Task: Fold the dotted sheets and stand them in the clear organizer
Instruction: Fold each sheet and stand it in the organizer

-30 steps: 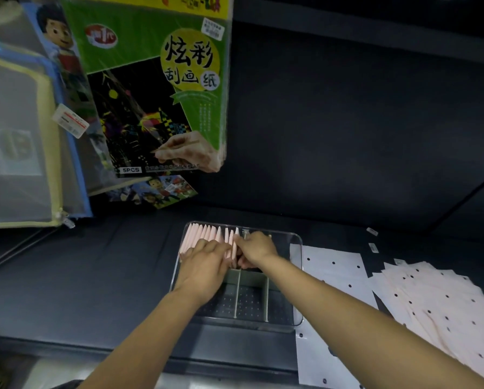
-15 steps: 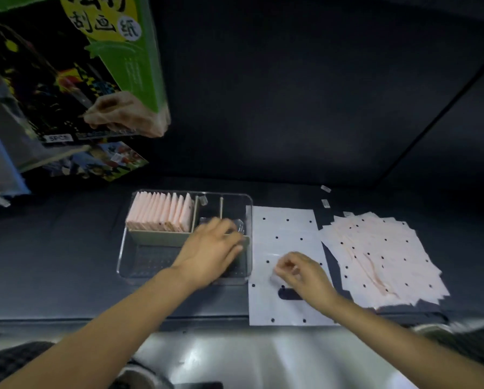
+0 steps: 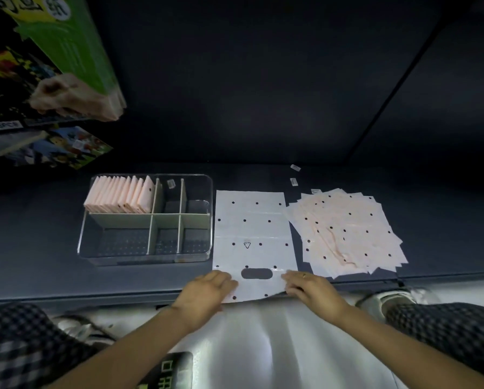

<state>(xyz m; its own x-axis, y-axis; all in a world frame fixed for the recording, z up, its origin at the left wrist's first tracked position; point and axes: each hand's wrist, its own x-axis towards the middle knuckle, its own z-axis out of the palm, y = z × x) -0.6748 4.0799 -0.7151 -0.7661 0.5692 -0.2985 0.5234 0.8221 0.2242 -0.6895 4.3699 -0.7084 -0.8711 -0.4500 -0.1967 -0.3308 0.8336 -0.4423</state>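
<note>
While both hands rest at the near edge of the white dotted sheet (image 3: pixel 253 234), the left hand (image 3: pixel 207 293) lies on its 7 o'clock corner with fingers spread fairly flat, and the right hand (image 3: pixel 312 289) curls its fingers over the 5 o'clock corner, where the edge lifts slightly off the dark shelf (image 3: pixel 38 248). At the sheet's 9 o'clock stands the clear organizer (image 3: pixel 148 256), with folded pink sheets (image 3: pixel 120 196) upright in its 11 o'clock compartment. At 3 o'clock lies a loose pile of flat dotted sheets (image 3: pixel 344 231).
</note>
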